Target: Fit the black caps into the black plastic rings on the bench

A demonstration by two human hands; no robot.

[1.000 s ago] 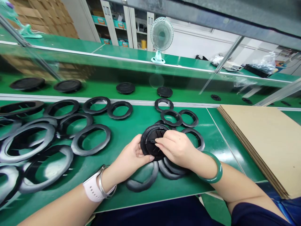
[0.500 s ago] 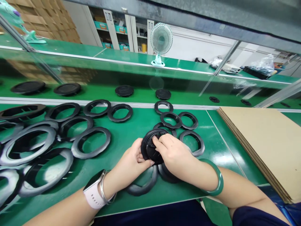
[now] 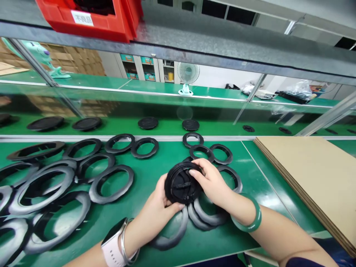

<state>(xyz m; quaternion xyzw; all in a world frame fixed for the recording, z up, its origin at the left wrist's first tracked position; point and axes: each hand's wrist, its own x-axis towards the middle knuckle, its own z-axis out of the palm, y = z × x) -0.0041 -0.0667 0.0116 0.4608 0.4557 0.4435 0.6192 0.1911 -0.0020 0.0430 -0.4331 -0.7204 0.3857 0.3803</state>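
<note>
Between my two hands is a round black plastic cap (image 3: 183, 185), held tilted so its ribbed face with a centre bar shows. My left hand (image 3: 160, 204) grips its left and lower rim, thumb along the bottom edge. On the upper right rim, my right hand (image 3: 211, 181) is closed with its thumb on the face and fingers behind. Below the cap, black rings (image 3: 169, 237) lie on the green table (image 3: 139, 218), partly hidden by my hands. Another black ring (image 3: 232, 178) lies just beyond my right hand.
Many black rings (image 3: 111, 184) spread over the left of the table. Black discs (image 3: 148, 122) lie on the green strip behind the metal rail. Cardboard sheets (image 3: 306, 167) are stacked at right. A red bin (image 3: 91, 22) sits on the overhead shelf (image 3: 194, 40); a small fan (image 3: 188, 74) stands beyond.
My right hand has shifted from across the cap's face to its upper right rim, uncovering the centre bar. The view has tilted upward, bringing the red bin in.
</note>
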